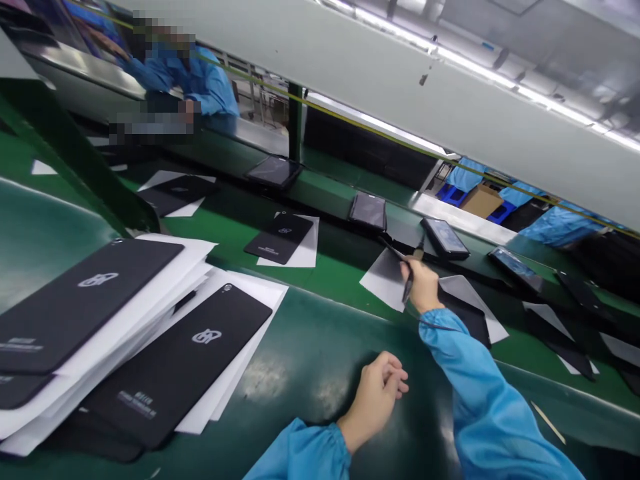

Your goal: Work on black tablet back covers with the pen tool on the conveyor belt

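My right hand [423, 287] reaches out over the green conveyor belt [330, 273], closed round a thin dark tool [407, 285] and touching a black tablet back cover on white paper [387, 277]. My left hand [377, 393] rests on the dark green bench top [300, 360] with its fingers curled in; nothing shows in it. At the left lies a stack of black back covers [177, 363] interleaved with white sheets, each cover with a silver logo.
More black covers on paper [283, 237] and several tablets [445, 238] lie along the belt. A green frame post [75, 160] stands at the left. Other people in blue coats work at the far side [200, 80] and at the right [560, 223].
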A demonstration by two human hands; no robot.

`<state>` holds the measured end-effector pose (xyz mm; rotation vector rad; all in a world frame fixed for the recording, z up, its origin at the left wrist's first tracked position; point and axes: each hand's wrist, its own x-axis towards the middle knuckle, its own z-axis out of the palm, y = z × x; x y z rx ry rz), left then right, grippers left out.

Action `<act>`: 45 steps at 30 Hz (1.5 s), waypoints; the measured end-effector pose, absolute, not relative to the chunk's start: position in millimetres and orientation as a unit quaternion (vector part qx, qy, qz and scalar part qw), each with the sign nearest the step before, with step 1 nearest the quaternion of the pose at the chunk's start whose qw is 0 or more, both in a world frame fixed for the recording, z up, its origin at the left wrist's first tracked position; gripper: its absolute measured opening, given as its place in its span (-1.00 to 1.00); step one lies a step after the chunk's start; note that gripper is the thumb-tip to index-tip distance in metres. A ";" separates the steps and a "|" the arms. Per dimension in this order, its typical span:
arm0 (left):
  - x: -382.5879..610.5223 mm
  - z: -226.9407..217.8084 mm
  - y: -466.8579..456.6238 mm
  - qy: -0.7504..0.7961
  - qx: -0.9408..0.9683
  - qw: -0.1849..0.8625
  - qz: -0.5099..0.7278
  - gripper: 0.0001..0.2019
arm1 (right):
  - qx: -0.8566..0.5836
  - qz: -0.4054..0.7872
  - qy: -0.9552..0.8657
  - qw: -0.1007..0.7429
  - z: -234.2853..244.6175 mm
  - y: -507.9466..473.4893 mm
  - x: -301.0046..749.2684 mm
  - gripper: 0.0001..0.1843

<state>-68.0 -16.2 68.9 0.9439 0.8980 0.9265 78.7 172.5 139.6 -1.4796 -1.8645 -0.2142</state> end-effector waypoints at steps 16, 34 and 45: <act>-91.3 67.1 8.1 0.442 0.453 0.565 0.530 -0.60 | -0.489 0.243 -0.454 0.704 148.4 12.9 153.6 -0.78; -102.3 75.0 -5.2 0.241 0.679 0.264 0.641 -0.73 | -0.521 0.285 -0.390 0.704 151.7 -45.3 147.8 -0.67; -102.1 73.6 -10.7 0.344 0.662 0.297 0.597 -0.85 | -0.535 0.160 -0.437 0.705 136.1 -46.1 160.2 -0.71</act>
